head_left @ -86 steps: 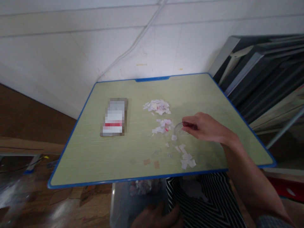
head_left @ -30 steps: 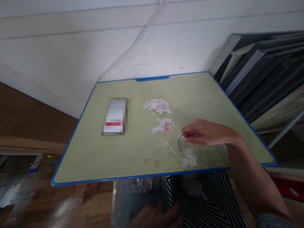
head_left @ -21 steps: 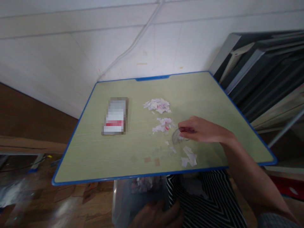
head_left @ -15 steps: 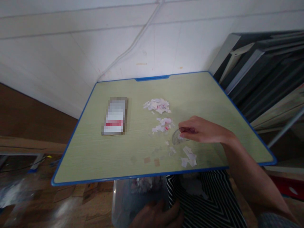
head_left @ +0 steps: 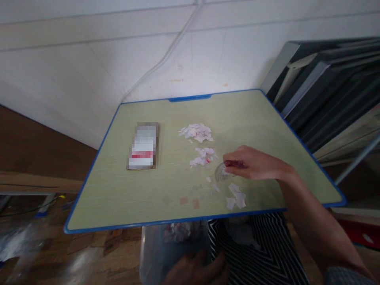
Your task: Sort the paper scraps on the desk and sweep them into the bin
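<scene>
My right hand (head_left: pixel 247 161) is closed around a dark red, speckled object (head_left: pixel 234 163) over the right part of the table; its exact kind does not show. Under and beside the fingers is a clear, rounded plate with fine markings, like a protractor (head_left: pixel 220 172). Left of it lie a small pile of torn paper scraps (head_left: pixel 203 156) and a larger pile (head_left: pixel 196 132) behind. Several bigger scraps (head_left: pixel 236 196) sit near the front edge. Below the table, my left hand (head_left: pixel 197 269) is in shadow beside a clear plastic bin, fingers apart, holding nothing visible.
The blue-edged table (head_left: pixel 103 198) stands against a white wall. A blurred-out phone-like object (head_left: pixel 143 146) lies on its left side. The clear bin (head_left: pixel 145 253) under the front edge holds paper scraps (head_left: pixel 179 232). Dark panels (head_left: pixel 332 83) lean at the right.
Almost nothing differs. My right hand keeps its grip in the same spot, and the paper piles and my left hand stay in place.
</scene>
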Motion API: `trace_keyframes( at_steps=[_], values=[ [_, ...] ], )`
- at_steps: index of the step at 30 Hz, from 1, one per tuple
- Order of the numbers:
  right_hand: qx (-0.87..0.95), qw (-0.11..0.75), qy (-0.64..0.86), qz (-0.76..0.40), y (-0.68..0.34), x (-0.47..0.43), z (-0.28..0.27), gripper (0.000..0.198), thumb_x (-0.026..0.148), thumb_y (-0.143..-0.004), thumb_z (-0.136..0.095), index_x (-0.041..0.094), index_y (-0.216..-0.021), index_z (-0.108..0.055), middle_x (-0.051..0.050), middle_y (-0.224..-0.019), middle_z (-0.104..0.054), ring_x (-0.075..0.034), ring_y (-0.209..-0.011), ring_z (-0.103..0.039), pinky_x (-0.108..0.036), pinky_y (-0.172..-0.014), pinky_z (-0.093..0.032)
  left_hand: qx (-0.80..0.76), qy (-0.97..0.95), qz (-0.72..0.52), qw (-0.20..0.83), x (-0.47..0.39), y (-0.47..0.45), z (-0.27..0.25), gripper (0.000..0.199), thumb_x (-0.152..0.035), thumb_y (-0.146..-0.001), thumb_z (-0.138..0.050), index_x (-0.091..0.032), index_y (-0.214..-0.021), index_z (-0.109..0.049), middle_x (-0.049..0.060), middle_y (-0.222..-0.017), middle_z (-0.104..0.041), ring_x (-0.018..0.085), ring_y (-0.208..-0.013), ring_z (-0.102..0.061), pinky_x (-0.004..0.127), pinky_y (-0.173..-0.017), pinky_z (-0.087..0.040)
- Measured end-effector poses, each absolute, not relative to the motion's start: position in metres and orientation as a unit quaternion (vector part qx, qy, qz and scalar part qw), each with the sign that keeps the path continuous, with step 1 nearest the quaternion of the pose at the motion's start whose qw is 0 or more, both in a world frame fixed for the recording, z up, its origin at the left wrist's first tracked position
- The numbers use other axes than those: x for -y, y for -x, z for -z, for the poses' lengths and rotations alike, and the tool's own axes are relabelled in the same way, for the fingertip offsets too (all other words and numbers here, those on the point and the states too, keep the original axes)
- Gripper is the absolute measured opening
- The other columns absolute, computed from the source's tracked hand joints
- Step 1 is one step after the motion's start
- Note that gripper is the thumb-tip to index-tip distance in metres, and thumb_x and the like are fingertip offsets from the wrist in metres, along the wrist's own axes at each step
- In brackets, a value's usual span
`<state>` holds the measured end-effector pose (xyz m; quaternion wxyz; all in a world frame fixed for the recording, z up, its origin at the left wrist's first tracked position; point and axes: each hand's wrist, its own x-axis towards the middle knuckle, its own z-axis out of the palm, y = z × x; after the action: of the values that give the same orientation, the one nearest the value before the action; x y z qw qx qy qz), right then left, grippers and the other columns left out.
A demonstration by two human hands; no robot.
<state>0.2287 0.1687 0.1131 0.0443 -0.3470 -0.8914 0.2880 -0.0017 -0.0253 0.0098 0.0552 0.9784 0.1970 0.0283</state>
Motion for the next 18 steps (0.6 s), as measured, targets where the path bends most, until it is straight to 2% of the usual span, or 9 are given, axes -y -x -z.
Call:
trace_keyframes(
  at_steps=[3, 7, 11, 18],
  values=[
    [0.897, 0.029, 0.308, -0.315, -0.2267, -0.1672, -0.1128, 0.021, 0.020, -0.082, -0.047, 0.017, -0.062, -0.043, 0.005, -0.052, -0.039, -0.006, -0.048, -0.037, -0.023, -0.050, -0.021, -0.204, -0.977, -0.030, 0.061, 0.0244, -0.0001, -0.0124, 0.031, -0.026, -0.092, -0.044, -0.023, -0.121, -0.049, -0.001, -0.123, -0.055, 0.015, -0.060, -0.059, 0.025, -0.035, -0.048],
    [0.896, 0.012, 0.338, -0.288, -0.2284, -0.1677, -0.1106, 0.022, 0.022, -0.082, -0.046, 0.017, -0.061, -0.042, 0.005, -0.052, -0.038, -0.007, -0.049, -0.037, -0.025, -0.050, -0.019, -0.204, -0.976, -0.037, 0.069, 0.0242, -0.0010, -0.0138, 0.027, -0.026, -0.090, -0.047, -0.023, -0.116, -0.052, -0.003, -0.118, -0.058, 0.014, -0.059, -0.059, 0.024, -0.032, -0.046],
    [0.887, 0.029, 0.386, -0.254, -0.2321, -0.1692, -0.1119, 0.022, 0.023, -0.083, -0.045, 0.017, -0.062, -0.042, 0.005, -0.051, -0.037, -0.007, -0.047, -0.036, -0.025, -0.050, -0.018, -0.201, -0.977, -0.035, 0.064, 0.0262, 0.0010, -0.0092, 0.028, -0.025, -0.091, -0.046, -0.024, -0.118, -0.051, -0.002, -0.117, -0.059, 0.015, -0.060, -0.060, 0.023, -0.033, -0.045],
    [0.886, 0.001, 0.382, -0.263, -0.2325, -0.1679, -0.1158, 0.021, 0.022, -0.081, -0.045, 0.017, -0.061, -0.041, 0.004, -0.051, -0.038, -0.007, -0.048, -0.036, -0.025, -0.050, -0.018, -0.205, -0.977, -0.008, 0.057, 0.0263, 0.0021, -0.0088, 0.031, -0.024, -0.093, -0.040, -0.025, -0.123, -0.048, -0.003, -0.122, -0.055, 0.014, -0.062, -0.059, 0.023, -0.037, -0.047]
  ],
)
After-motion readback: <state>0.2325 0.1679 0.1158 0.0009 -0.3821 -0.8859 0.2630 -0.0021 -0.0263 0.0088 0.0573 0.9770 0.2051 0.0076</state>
